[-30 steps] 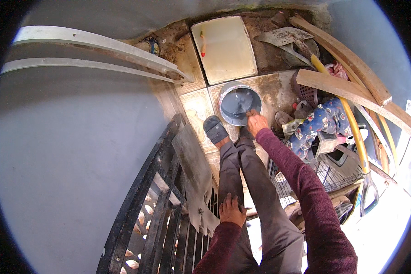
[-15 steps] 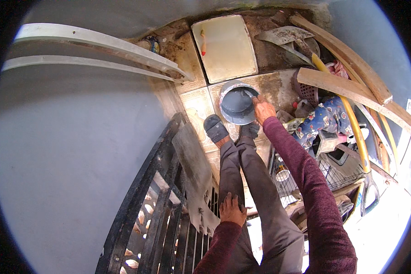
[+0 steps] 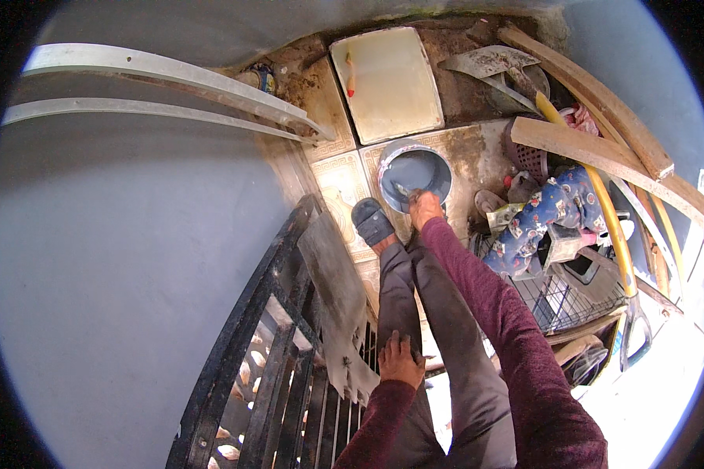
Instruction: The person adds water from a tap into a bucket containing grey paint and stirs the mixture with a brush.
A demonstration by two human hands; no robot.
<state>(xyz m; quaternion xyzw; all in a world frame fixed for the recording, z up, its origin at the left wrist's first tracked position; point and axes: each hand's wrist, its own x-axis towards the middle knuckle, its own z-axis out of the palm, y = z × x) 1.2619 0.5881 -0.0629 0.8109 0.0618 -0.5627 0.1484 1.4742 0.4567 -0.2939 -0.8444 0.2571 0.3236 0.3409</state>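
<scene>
On the tiled floor in front of my feet stands a round bucket (image 3: pixel 399 150) partly filled with smooth blue-grey liquid that looks like paint. At its near rim, my right hand (image 3: pixel 425 207) is closed around a small tool whose pale, flat-looking end (image 3: pixel 401 189) dips toward the liquid. My fingers hide its handle, so its exact kind is unclear. My left hand (image 3: pixel 400 361) lies flat on my left leg, fingers spread and holding nothing.
Beyond the bucket lies a cream rectangular panel (image 3: pixel 391 82) with a red-tipped brush-like tool (image 3: pixel 350 78) on it. Wooden planks (image 3: pixel 587 144), a yellow-handled tool (image 3: pixel 608 227) and a wire rack (image 3: pixel 551 301) crowd the right. A black slatted frame (image 3: pixel 250 336) stands left.
My right hand has moved left, from the bucket's right rim to its near rim, and the tool's end has swung to the near left inside. My left hand stays on my leg.
</scene>
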